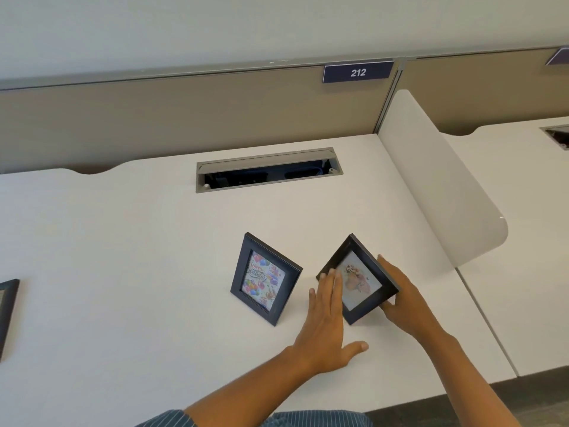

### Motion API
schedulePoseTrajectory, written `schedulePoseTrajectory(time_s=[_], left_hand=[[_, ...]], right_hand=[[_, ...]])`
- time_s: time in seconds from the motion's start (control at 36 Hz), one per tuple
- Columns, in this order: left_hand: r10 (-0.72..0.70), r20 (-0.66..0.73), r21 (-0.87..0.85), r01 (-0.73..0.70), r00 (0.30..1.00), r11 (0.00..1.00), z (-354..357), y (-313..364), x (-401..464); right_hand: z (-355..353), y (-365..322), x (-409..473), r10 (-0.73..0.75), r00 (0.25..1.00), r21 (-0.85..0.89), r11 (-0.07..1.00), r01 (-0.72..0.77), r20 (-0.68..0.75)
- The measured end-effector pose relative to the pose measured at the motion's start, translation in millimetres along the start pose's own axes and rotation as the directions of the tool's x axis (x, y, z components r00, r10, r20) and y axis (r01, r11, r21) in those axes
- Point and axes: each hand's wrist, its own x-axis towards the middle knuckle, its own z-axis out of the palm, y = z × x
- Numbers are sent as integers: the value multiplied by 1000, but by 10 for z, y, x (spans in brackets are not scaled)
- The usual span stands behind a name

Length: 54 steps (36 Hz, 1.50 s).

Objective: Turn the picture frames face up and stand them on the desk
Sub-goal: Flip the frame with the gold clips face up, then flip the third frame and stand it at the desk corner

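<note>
A black picture frame with a birthday card (265, 278) stands upright on the white desk (123, 257), picture facing me. To its right a second black frame with a pale floral picture (361, 280) is tilted like a diamond, face up. My right hand (400, 298) grips its right edge and lower corner. My left hand (328, 318) lies flat with fingers spread, its fingertips resting on the frame's left edge. A third dark frame (7, 306) shows partly at the far left edge of the view.
An open grey cable tray (268, 169) is set into the desk behind the frames. A white divider panel (437, 180) rises along the desk's right side. A brown partition with a "212" sign (358, 72) stands at the back.
</note>
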Motion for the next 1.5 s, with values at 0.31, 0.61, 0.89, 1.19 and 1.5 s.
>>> schedulePoseTrajectory(time_s=[0.31, 0.61, 0.89, 1.19, 1.5], left_hand=[[91, 171, 82, -107, 981, 991, -153, -386, -731], [-20, 139, -27, 24, 990, 999, -587, -914, -1621], [-179, -38, -35, 178, 983, 983, -919, -1511, -2432], [-410, -344, -137, 387, 845, 912, -1273, -2347, -3035], [-575, -480, -270, 512, 663, 816, -1764, -3024, -3503]], right_hand=[[487, 68, -731, 131, 981, -151, 977, -153, -141], [1227, -268, -1342, 262, 958, -146, 949, -278, -120], [1851, -826, -1507, 165, 985, -279, 949, -144, 54], [2402, -1725, -1345, -71, 981, -289, 950, 122, 181], [3022, -2752, -854, -314, 895, -187, 904, 384, 317]])
